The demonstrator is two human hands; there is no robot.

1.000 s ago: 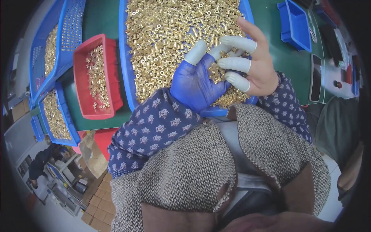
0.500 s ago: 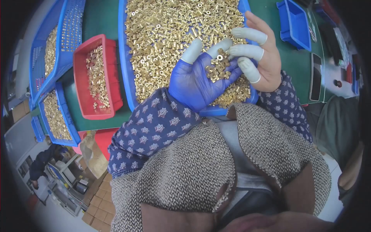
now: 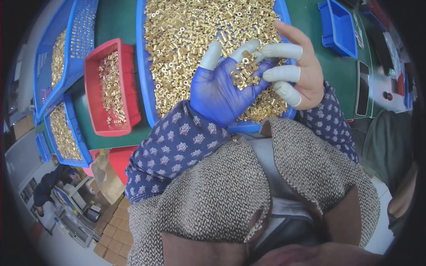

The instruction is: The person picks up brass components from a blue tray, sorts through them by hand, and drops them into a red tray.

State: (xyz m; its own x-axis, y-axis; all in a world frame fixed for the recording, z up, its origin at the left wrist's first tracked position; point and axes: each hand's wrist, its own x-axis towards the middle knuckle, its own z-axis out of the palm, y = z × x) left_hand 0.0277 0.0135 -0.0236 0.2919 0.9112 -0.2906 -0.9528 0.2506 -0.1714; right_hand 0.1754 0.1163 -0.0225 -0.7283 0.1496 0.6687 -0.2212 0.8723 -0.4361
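Observation:
My left hand, in a blue glove with pale finger cots on the thumb and a fingertip, is palm up. It cups a small heap of brass fittings, short hollow golden pieces. Close by on the right, my right hand wears pale cots on three digits, with one finger bare. Its fingers are spread over the edge of the left hand, and no piece shows clearly between them. Both hands are above a blue tray filled with many loose brass fittings.
A red bin with fewer brass pieces stands left of the tray. Beyond it are a blue perforated basket and another blue bin, both holding brass pieces. To the right are a small blue bin and a phone-like dark slab.
My left hand has shifted slightly left, with the heap lying more openly in its palm. My right hand's fingers have lowered a little and changed their bend.

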